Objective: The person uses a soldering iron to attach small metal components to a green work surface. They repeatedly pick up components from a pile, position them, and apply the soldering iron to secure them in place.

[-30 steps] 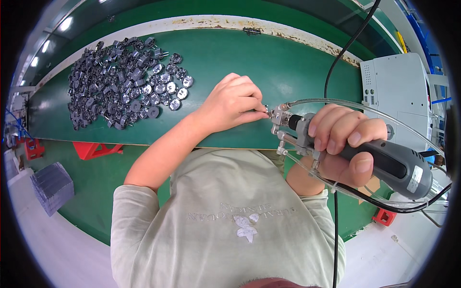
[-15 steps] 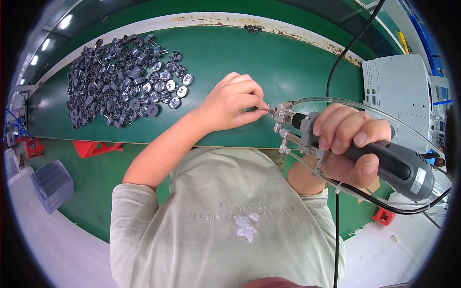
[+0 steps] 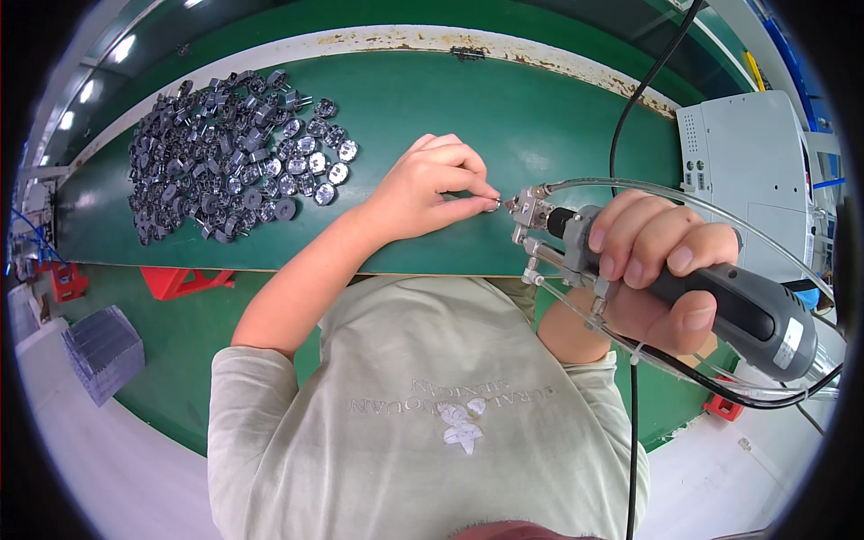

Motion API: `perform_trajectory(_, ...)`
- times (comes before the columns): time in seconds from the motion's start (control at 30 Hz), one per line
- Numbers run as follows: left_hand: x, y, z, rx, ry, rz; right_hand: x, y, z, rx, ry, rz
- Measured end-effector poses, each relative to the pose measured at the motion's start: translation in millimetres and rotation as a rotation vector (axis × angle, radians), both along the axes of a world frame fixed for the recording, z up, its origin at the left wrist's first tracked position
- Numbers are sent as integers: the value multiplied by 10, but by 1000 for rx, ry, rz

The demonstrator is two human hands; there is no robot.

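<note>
**Tool tip meets a pinched part at the worktop's near edge**

From the head camera, looking down: the left hand [image 3: 432, 184] rests on the green worktop [image 3: 540, 99] with its fingertips pinched shut on a small part [image 3: 493, 204], too small to tell its shape. That part sits at the very tip of the fingers, pointing toward the person's right.

The right hand [image 3: 657, 270] is clenched around a grey powered hand tool [image 3: 720, 301]. The tool's long axis runs from lower right, where its thick body and cable leave the fist, up and left to a metal nose [image 3: 526, 209]. The nose lies just beside the pinched part, touching or all but touching; I cannot tell which. So the part lies straight off the tool's tip, to its left, and the left hand is the one on it. A clear tube [image 3: 684, 205] arcs over the right hand.

Well apart, on the far left of the worktop, lies a loose heap of dark round parts [image 3: 229, 148], spread flat, not in any bin. A grey box unit [image 3: 742, 175] stands at the right. Below the worktop edge sits a red crate [image 3: 184, 281].
</note>
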State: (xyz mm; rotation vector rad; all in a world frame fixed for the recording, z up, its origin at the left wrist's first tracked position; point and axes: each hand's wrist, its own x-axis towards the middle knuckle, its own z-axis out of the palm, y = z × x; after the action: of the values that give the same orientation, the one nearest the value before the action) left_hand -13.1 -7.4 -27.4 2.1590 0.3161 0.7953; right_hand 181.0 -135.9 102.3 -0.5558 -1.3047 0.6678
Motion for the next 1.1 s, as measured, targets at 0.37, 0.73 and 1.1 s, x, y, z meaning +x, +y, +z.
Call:
perform_trajectory(0.37,6,-3,-10,0,3,-19,-16,25,-24,13,1,-2)
perform_trajectory(0.73,15,-11,-10,-6,-65,36,-48,74,5,23,-29,-26)
perform_trajectory(1.1,12,-40,42,70,-24,142,-113,121,3,9,8,-94)
